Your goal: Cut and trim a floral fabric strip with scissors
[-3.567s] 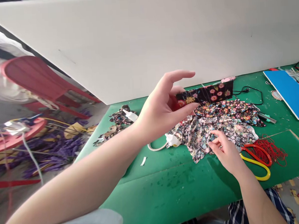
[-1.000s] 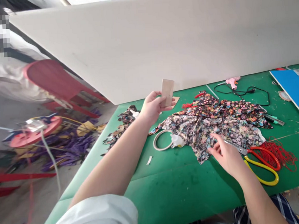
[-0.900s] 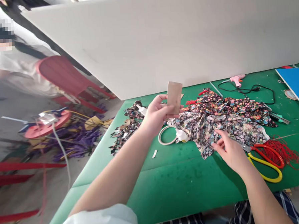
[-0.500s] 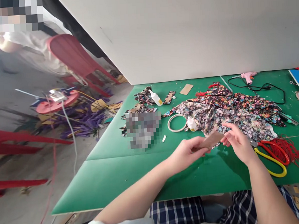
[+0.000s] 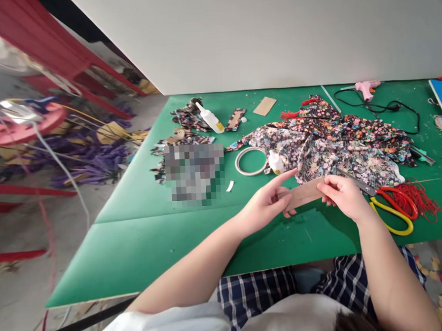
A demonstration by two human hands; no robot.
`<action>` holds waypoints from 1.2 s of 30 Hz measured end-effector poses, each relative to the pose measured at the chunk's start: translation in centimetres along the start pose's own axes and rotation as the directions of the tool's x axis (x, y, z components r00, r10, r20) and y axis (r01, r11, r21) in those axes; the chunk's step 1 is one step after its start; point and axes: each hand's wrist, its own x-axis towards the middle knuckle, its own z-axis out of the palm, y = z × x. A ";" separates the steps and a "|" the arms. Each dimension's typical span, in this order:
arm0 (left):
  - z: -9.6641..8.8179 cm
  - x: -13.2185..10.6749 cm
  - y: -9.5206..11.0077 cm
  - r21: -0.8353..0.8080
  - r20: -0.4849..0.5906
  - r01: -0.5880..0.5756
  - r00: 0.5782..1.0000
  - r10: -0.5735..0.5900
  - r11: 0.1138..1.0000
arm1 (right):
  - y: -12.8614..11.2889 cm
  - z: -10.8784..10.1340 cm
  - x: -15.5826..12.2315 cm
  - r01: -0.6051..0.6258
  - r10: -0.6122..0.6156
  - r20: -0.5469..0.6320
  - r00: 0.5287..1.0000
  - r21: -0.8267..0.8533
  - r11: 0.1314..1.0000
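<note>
A brown cardboard strip (image 5: 304, 194) is stretched between my two hands above the near part of the green table. My left hand (image 5: 265, 206) grips its left end between thumb and fingers, with the index finger pointing out. The right end is pinched by the thumb and fingers of my right hand (image 5: 341, 194). Just beyond lies crumpled black floral fabric (image 5: 338, 144), with a small white bottle (image 5: 276, 162) and a tape roll (image 5: 237, 163) at its left. Scissors with red and yellow handles (image 5: 398, 229) rest beside my right hand, near red cords (image 5: 426, 201).
Further back are a white glue bottle (image 5: 211, 120), a fabric-edged cardboard piece (image 5: 236, 120), a flat cardboard piece (image 5: 265, 106) and a pink glue gun (image 5: 367, 89) with a black cable. A white panel (image 5: 258, 35) rises behind the green table (image 5: 137, 259). Red chairs stand left.
My right hand, open near the strip's end before, has closed on it. The strip has turned so its flat face shows. The camera view has shifted, moving the table up and left.
</note>
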 end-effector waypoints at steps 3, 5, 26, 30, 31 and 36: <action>-0.1 -0.1 0.2 -0.026 0.002 0.008 1.000 -0.008 1.000 | 0.2 -0.2 0.0 0.014 -0.015 -0.012 1.000 -0.023 1.000; 0.0 -0.3 0.7 -0.033 0.001 0.015 1.000 -0.014 0.999 | 0.3 -0.3 0.0 0.022 -0.023 -0.022 0.999 -0.040 0.999; 1.5 -0.3 0.2 -0.181 0.013 0.073 0.997 -0.072 0.981 | 0.2 4.5 -0.6 0.390 -0.798 0.066 0.599 -0.894 0.219; 1.7 -0.4 0.4 -0.138 0.013 0.087 0.996 -0.086 0.987 | 0.6 4.1 0.0 0.376 -0.835 -0.007 0.549 -0.891 0.254; 1.7 -0.4 0.4 -0.112 0.012 0.081 0.997 -0.080 0.990 | 0.7 3.8 0.1 0.385 -0.838 -0.060 0.543 -0.869 0.312; 1.6 -0.7 0.7 0.096 -0.055 0.024 0.998 -0.019 0.995 | 0.6 1.3 -0.2 0.406 -0.577 -0.193 0.794 -0.537 0.740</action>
